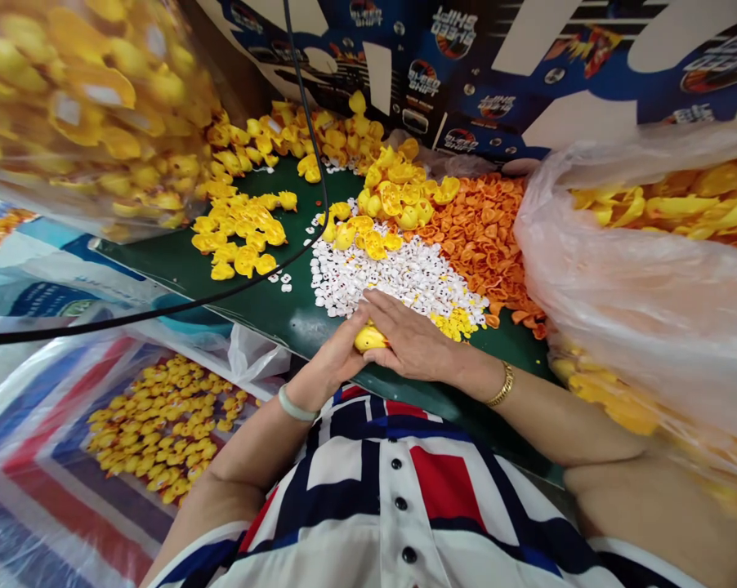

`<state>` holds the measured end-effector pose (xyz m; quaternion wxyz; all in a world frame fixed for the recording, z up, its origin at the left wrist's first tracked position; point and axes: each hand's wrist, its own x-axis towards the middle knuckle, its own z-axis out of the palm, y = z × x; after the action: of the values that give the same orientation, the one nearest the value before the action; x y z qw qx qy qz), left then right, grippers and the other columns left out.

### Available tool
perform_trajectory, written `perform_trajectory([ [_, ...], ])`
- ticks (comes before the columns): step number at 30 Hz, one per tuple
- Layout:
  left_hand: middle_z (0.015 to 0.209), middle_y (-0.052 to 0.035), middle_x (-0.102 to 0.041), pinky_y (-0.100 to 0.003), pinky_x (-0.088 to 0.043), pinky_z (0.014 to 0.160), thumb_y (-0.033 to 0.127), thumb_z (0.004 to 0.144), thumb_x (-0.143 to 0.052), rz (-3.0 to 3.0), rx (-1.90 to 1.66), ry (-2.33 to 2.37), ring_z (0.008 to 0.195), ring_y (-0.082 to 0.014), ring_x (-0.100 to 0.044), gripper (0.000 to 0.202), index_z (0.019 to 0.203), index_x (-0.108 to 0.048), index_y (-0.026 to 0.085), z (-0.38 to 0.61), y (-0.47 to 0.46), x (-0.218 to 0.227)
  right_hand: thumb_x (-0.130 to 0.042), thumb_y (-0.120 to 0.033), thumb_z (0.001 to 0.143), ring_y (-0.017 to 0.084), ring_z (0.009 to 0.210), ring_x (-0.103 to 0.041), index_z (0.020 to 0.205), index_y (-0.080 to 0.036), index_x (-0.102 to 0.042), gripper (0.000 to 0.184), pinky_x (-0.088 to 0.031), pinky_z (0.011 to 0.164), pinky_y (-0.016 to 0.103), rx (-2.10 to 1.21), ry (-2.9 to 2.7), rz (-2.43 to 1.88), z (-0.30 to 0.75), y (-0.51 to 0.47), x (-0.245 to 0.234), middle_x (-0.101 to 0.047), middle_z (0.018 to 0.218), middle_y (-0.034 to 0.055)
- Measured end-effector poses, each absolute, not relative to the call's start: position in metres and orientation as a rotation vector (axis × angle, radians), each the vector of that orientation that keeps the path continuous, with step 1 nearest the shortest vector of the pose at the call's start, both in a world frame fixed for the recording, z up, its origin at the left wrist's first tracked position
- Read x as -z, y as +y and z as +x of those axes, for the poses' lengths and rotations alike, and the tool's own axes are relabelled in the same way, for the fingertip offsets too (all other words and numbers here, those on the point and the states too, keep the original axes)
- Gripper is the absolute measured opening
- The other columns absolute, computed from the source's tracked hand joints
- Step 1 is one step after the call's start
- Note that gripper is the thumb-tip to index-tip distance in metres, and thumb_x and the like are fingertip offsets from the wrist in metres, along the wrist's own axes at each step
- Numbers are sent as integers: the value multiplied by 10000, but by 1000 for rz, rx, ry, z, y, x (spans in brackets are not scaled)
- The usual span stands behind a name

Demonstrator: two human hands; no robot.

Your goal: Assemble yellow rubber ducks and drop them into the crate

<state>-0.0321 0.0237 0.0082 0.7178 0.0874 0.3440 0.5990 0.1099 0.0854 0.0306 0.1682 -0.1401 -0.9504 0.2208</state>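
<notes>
Between my two palms sits a yellow toy duck (370, 338), partly covered by fingers. My left hand (339, 353) presses it from the left, and my right hand (410, 336) closes over it from the right. Both hands are above the near edge of the green table (301, 322). Just beyond them spreads a heap of small white eye pieces (374, 273), with small yellow pieces (457, 323) at its near right edge. Orange beak-like pieces (482, 237) are piled farther right. Yellow duck shells (399, 184) lie behind the white heap, and more yellow shells (243, 229) lie to the left.
A clear bag of yellow parts (99, 106) bulges at upper left; another plastic bag (638, 302) stands at right. A black cable (221, 296) crosses the table's left side. Printed cardboard (430, 73) stands behind. A striped sack (50, 457) at lower left holds several ducks (166, 425).
</notes>
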Motion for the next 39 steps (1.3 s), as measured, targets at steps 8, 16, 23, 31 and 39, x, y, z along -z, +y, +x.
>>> perform_trajectory([
  [8, 1142, -30, -690, -299, -483, 920, 123, 613, -833, 718, -1271, 1068, 1026, -213, -632, 676, 1253, -655, 248, -53, 13, 0, -580, -525, 910, 303, 1168, -542, 1246, -164, -528, 496, -444, 1005, 514, -906, -2425, -640, 122, 98, -18, -589, 1248, 170],
  [16, 1159, -39, -697, -341, -419, 1037, 105, 607, -814, 908, -1242, 1349, 1145, -275, -594, 638, 1214, -684, 249, -51, 1, 4, -605, -504, 877, 247, 920, -567, 1053, -181, -599, 368, -471, 856, 431, -909, -2353, -692, 116, 90, -7, -625, 982, 92],
  [23, 1121, -66, -702, -344, -499, 942, 198, 652, -838, 526, -1495, 924, 1049, -222, -652, 595, 1204, -618, 237, -50, 17, 3, -700, -617, 783, 280, 1001, -587, 1293, -171, -494, 708, -491, 855, 443, -989, -2298, -806, 116, 83, -8, -615, 1164, 136],
  [31, 1101, -41, -690, -278, -519, 811, 267, 703, -792, 374, -1592, 931, 933, -173, -654, 473, 1154, -651, 258, -39, 25, -4, -588, -606, 882, 316, 990, -556, 1154, -144, -585, 536, -470, 857, 462, -457, -2499, -870, 110, 71, -15, -626, 1070, 150],
  [39, 682, 11, -604, -242, -453, 565, 329, 775, -716, 487, -1590, 1196, 590, -111, -537, 151, 717, -643, 210, -35, 44, -4, -561, -564, 896, 302, 935, -582, 1192, -115, -539, 538, -476, 786, 423, -370, -2531, -940, 103, 62, -2, -654, 1037, 156],
])
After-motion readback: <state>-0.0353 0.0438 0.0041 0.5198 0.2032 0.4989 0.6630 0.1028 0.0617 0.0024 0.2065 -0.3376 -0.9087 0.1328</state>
